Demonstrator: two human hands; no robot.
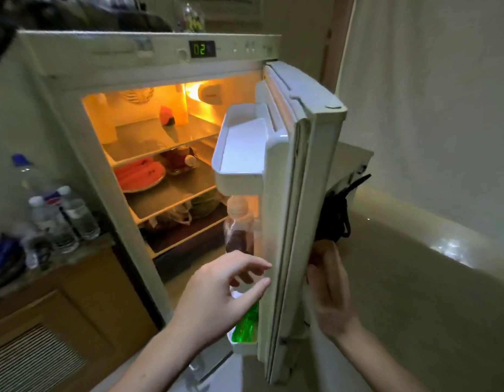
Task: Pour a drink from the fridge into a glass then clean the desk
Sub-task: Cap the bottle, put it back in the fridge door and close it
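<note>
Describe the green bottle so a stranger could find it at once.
Start at the open fridge door, swung out to the right. Go down its inner side, past the white shelf and the clear bottle with a dark label, to the bottom rack. The green bottle stands there, just under the left hand; nothing else in the door is bright green.

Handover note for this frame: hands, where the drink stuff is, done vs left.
Left hand: open, fingers spread, reaching toward the door shelf, holding nothing.
Right hand: on the outer side of the fridge door; grip not clear.
Drinks: green bottle in the lowest door shelf just below the left hand; bottle with dark drink in the door above it.
No glass in view.
Done: fridge opened.
Left: take a bottle out, shut the door, pour into a glass, clean the desk.
</note>
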